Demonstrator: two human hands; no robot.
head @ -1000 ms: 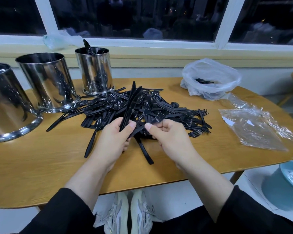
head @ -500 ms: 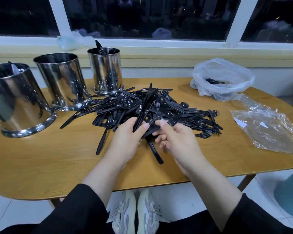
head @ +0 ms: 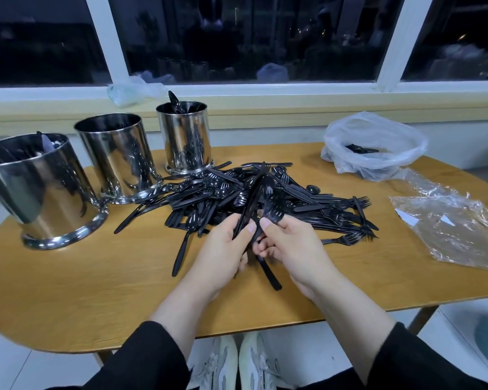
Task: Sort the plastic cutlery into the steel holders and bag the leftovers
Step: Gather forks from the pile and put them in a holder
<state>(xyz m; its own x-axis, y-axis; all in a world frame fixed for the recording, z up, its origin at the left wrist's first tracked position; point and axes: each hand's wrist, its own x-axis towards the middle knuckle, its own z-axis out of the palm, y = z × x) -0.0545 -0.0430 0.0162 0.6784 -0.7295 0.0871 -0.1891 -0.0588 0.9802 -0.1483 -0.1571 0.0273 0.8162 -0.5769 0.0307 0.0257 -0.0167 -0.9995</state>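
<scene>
A heap of black plastic cutlery (head: 288, 198) lies mid-table. My left hand (head: 226, 249) grips a bunch of black knives (head: 251, 204) that stands up over the heap. My right hand (head: 290, 246) pinches a black fork (head: 273, 212) right beside that bunch, fingers of both hands nearly touching. Three steel holders stand at the left: a near one (head: 48, 192) with some cutlery inside, a middle one (head: 119, 159), and a far one (head: 185, 136) with spoons sticking out. A white plastic bag (head: 378, 142) at the back right holds a few black pieces.
A crumpled clear plastic wrapper (head: 448, 226) lies on the table's right side. The wooden table (head: 96, 291) has a rounded front edge close to my body. A window sill runs behind, with a plastic bag (head: 133, 88) on it. My shoes show under the table.
The camera view has shifted so everything sits further right. My right hand has come closer to the left, bringing the fork against the bunch of knives.
</scene>
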